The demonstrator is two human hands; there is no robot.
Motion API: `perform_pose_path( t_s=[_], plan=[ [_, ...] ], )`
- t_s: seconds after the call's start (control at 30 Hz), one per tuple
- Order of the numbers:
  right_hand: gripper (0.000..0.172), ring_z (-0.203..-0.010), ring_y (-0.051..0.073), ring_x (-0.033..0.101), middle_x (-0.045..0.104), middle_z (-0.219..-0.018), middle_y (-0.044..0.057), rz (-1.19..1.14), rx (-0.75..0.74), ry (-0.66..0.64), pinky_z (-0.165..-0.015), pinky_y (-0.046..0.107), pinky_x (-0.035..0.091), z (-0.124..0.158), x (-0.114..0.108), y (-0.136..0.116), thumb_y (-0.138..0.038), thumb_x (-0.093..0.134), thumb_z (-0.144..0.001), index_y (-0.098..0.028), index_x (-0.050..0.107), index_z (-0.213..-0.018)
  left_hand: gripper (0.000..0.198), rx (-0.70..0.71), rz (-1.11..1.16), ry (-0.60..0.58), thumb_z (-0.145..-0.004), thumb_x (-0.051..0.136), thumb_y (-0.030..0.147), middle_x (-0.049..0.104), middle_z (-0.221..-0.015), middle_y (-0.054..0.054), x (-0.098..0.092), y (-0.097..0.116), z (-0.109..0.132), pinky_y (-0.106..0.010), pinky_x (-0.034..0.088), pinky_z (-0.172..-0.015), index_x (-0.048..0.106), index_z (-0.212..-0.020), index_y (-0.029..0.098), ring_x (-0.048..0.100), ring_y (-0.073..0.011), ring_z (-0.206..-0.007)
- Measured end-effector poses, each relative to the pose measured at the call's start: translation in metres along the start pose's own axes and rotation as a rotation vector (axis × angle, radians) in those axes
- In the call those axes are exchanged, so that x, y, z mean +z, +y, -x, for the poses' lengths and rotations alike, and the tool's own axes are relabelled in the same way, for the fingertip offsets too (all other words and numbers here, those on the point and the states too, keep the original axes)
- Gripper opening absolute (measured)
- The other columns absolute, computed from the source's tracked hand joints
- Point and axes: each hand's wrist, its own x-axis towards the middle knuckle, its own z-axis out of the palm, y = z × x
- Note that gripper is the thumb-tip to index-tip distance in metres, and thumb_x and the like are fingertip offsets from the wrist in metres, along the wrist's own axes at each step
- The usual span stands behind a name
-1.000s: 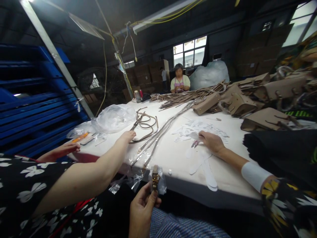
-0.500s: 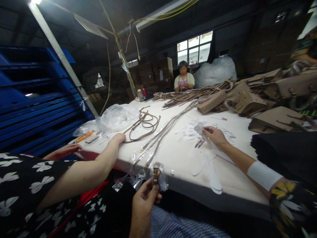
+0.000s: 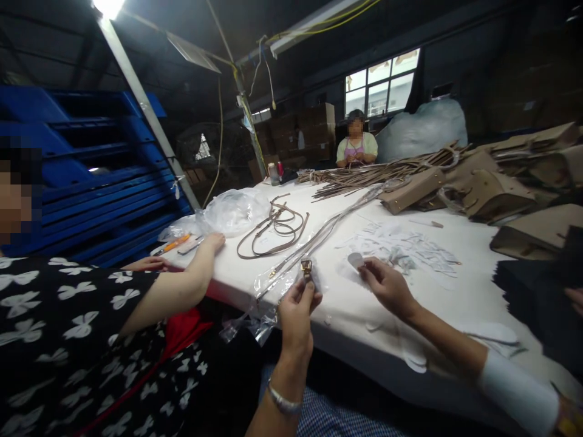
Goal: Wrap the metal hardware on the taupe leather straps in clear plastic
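My left hand [image 3: 298, 309] pinches the end of a taupe strap just below its gold buckle [image 3: 306, 267], at the table's near edge. Clear plastic film wraps that end. More thin straps [image 3: 334, 221] in clear film run from there back across the table. To the right, my right hand [image 3: 387, 282] holds a thin white piece with a rounded end [image 3: 355, 261] between thumb and fingers; the rest of it is hidden. Beyond that hand lies a scatter of white paper strips [image 3: 410, 243]. Other white rounded strips [image 3: 494, 334] lie near my right forearm.
At left a co-worker's hand [image 3: 215, 243] rests by a clear plastic bag [image 3: 237, 209] and an orange cutter [image 3: 177, 243]. A coiled strap [image 3: 273, 246] lies mid-table. Taupe bags [image 3: 485, 194] and a strap pile [image 3: 382, 176] fill the back right. Another person [image 3: 356, 145] sits behind.
My left hand has lifted the buckle end up to table height. My right hand has come closer to it with the white piece. The co-worker's hand has moved left, off the coiled strap.
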Motion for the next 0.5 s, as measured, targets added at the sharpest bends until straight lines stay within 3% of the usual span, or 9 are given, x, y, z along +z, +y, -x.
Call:
perform_pose_path(
  t_s=[0.13,0.27,0.4,0.5],
  plan=[
    [0.025,-0.057,0.017,0.064,0.072,-0.075,0.004,0.102,-0.23,0.043,-0.054,0.025,0.042,0.016,0.012,-0.027,-0.036,0.045,-0.097,-0.019,0.062,-0.106,0.047,0.051,0.07,0.009,-0.07,0.081,0.035,0.071,-0.1,-0.011,0.035,-0.004,-0.032,-0.024,0.052,-0.072,0.068,-0.106,0.008,0.066,-0.013,-0.073],
    [0.026,-0.06,0.018,0.068,0.076,-0.084,0.008,0.29,-0.378,0.107,-0.054,0.025,0.04,0.016,0.017,-0.03,-0.029,0.045,-0.098,-0.017,0.067,-0.107,0.045,0.141,0.033,0.025,-0.073,0.077,0.039,0.07,-0.094,-0.009,0.058,-0.007,-0.045,-0.02,0.048,-0.063,0.068,-0.106,0.009,0.064,-0.0114,-0.071],
    [0.028,-0.061,0.021,0.069,0.077,-0.083,0.01,0.222,-0.32,0.155,-0.056,0.027,0.042,0.011,0.022,-0.032,-0.03,0.048,-0.096,-0.016,0.068,-0.108,0.048,0.245,-0.055,0.006,-0.077,0.073,0.044,0.065,-0.073,-0.003,0.079,-0.021,-0.06,-0.018,0.039,-0.05,0.068,-0.108,0.008,0.054,-0.008,-0.055],
    [0.024,-0.06,0.023,0.066,0.074,-0.071,0.006,-0.059,-0.092,0.196,-0.059,0.03,0.043,0.002,0.014,-0.03,-0.038,0.059,-0.088,-0.021,0.071,-0.099,0.046,0.341,-0.117,0.025,-0.078,0.071,0.044,0.066,-0.069,-0.003,0.092,-0.033,-0.083,-0.02,0.04,-0.051,0.07,-0.106,0.008,0.052,-0.0082,-0.051]
  ],
)
